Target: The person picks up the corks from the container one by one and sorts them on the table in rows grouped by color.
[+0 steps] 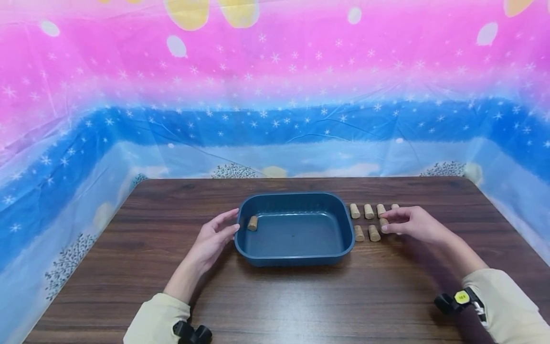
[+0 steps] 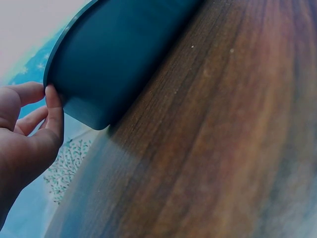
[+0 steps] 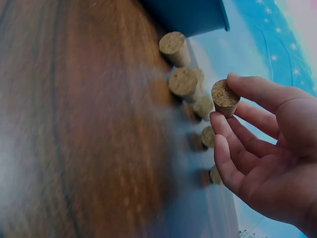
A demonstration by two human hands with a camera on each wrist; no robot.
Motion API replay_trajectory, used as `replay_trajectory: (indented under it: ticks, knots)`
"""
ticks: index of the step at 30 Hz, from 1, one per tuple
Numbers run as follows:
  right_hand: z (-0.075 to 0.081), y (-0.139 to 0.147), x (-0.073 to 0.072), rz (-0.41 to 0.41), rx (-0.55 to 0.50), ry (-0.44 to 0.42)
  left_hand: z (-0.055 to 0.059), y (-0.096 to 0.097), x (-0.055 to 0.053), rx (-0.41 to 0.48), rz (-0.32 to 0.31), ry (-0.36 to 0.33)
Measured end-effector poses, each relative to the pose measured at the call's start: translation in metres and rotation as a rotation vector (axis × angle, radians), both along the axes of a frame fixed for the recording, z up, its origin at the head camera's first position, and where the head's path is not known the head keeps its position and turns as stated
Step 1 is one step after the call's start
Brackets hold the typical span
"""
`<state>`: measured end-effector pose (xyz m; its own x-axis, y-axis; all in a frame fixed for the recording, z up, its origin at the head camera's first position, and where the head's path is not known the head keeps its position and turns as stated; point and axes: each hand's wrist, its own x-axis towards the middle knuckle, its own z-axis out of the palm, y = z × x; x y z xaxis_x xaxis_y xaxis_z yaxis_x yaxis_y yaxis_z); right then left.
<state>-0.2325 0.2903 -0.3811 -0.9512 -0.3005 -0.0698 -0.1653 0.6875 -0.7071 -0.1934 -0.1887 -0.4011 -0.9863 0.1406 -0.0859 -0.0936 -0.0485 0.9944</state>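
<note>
A dark blue plastic tub [image 1: 296, 260] sits on the table, with one cork stopper [image 1: 252, 223] inside near its left end. My left hand [image 1: 210, 241] holds the tub's left rim, thumb and finger meeting at the edge in the left wrist view. To the right of the tub, my right hand [image 1: 414, 227] pinches another cork stopper [image 3: 225, 97] between thumb and fingertips. Around that hand stand several upright stoppers in two rows, including a back-row stopper [image 1: 368, 211] and a front-row stopper [image 1: 374, 233]. Fingers partly cover the far right ones.
The brown wood-grain table [image 1: 283, 306] reaches back to a patterned pink and blue cloth [image 1: 275, 86], which hangs behind it and along both sides. A small black wrist camera [image 1: 192, 332] is strapped at the left sleeve, and another camera [image 1: 447, 303] at the right.
</note>
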Motion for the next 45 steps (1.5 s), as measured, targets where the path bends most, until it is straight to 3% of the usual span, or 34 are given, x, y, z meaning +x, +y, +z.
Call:
replay_trajectory:
  ticks: [12, 21, 45]
  knots:
    - [-0.012, 0.010, 0.006, -0.040, 0.036, -0.005, 0.000, 0.000, 0.000, -0.003, -0.005, 0.000]
    - [-0.020, 0.012, 0.007, -0.049, -0.069, -0.020, 0.001, 0.000, 0.001, -0.009, -0.004, 0.004]
    - [-0.023, 0.012, 0.009, -0.059, -0.102, -0.036, -0.001, -0.001, 0.000, 0.001, -0.005, -0.010]
